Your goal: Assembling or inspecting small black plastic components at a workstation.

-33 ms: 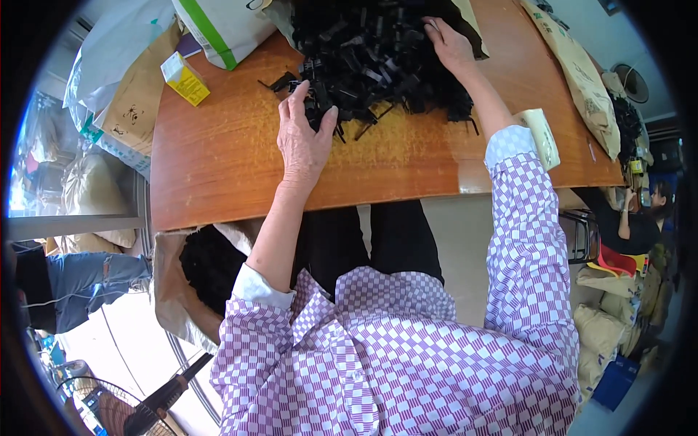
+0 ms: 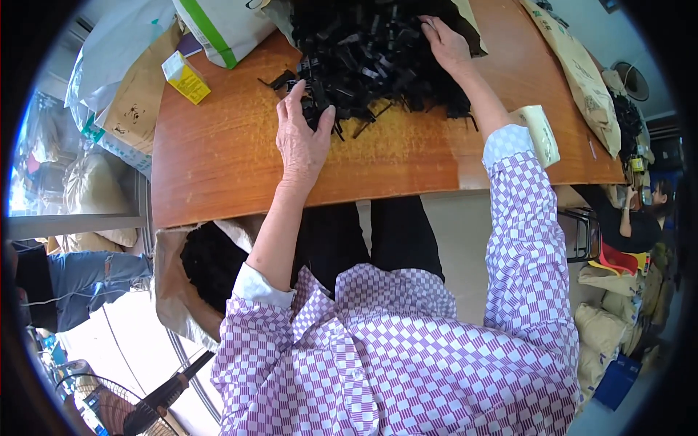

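Observation:
A heap of small black plastic parts (image 2: pixel 371 69) with thin stems lies on the wooden table (image 2: pixel 240 167). At the heap's near left edge is my left hand (image 2: pixel 302 138); its thumb and fingers are spread apart against the outer pieces. My right hand (image 2: pixel 447 45) reaches over to the far right side of the heap. Its fingers are stretched out and touch the parts, though some are partly hidden. Neither hand visibly grips a single piece. A few parts stick out from the heap near my left fingertips.
A yellow and white box (image 2: pixel 187 80) stands at the table's left, by a white and green bag (image 2: pixel 225 29). A pack of tissues (image 2: pixel 539 136) lies beside my right sleeve. Below the table's left edge is an open sack (image 2: pixel 171 291) of black material. Another person (image 2: pixel 636 218) sits far right.
My right hand has shifted very slightly left over the heap. My left hand is almost where it was.

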`<state>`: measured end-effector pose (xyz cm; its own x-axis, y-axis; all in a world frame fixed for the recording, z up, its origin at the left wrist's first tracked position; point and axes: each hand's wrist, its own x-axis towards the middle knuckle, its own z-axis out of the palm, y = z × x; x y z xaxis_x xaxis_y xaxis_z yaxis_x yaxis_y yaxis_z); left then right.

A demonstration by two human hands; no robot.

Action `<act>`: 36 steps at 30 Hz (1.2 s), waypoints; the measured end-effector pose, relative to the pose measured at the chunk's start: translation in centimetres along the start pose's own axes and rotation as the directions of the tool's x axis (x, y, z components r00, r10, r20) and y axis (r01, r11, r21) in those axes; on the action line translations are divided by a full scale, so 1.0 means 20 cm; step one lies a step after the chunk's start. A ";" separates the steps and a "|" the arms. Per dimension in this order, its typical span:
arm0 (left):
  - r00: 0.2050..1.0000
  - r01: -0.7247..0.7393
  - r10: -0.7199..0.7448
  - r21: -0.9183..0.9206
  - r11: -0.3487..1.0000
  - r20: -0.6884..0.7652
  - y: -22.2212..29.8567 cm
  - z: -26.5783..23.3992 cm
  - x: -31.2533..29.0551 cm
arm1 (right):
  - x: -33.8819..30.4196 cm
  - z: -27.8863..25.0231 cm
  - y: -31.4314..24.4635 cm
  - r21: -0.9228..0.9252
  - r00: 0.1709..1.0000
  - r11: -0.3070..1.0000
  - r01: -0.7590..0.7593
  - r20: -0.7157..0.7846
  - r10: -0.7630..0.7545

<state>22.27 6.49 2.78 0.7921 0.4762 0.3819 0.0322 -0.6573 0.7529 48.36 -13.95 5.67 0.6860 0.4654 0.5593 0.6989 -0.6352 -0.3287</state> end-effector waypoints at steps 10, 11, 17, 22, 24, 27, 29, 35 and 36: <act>0.990 0.084 -0.081 0.015 0.996 -0.117 0.01 -0.07 -0.17 | -0.22 -0.04 -0.18 0.051 0.979 0.994 0.094 -0.184 -0.083; 0.988 0.090 -0.088 0.014 0.996 -0.130 0.01 -0.06 -0.17 | -0.24 -0.05 -0.17 0.040 0.979 0.992 0.116 -0.172 -0.107; 0.981 0.012 0.007 0.097 0.995 -0.194 0.00 -0.02 -0.10 | -0.23 -0.14 -0.14 -0.096 0.985 0.992 0.084 -0.139 -0.097; 0.940 -0.091 0.127 0.126 0.988 -0.318 -0.05 -0.13 -0.08 | -0.17 -0.21 -0.53 -0.062 0.923 0.968 0.244 -0.292 -0.251; 0.940 -0.060 0.073 0.048 0.997 -0.334 0.04 -0.09 -0.10 | -0.20 -0.28 -0.63 0.116 0.950 0.946 0.302 -0.120 -0.289; 0.917 -0.096 0.090 0.005 0.995 -0.389 0.01 -0.01 -0.15 | -0.28 -0.31 -0.77 0.222 0.928 0.917 0.332 0.099 -0.360; 0.891 -0.018 0.041 0.054 0.998 -0.453 0.00 0.00 -0.20 | -0.29 -0.20 -0.75 0.133 0.900 0.909 0.394 0.145 -0.411; 0.961 -0.188 0.218 0.174 0.967 -0.170 0.04 -0.12 -0.34 | -0.27 -0.17 -0.82 0.307 0.946 0.917 0.254 0.119 -0.302; 0.971 -0.210 0.227 0.199 0.957 -0.071 0.06 -0.12 -0.35 | -0.26 -0.18 -0.79 0.336 0.961 0.926 0.171 0.149 -0.232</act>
<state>15.35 3.83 2.34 0.7332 0.3546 0.5803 -0.0141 -0.8452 0.5342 32.98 -8.61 10.66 0.5275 0.6865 0.5005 0.8329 -0.3017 -0.4640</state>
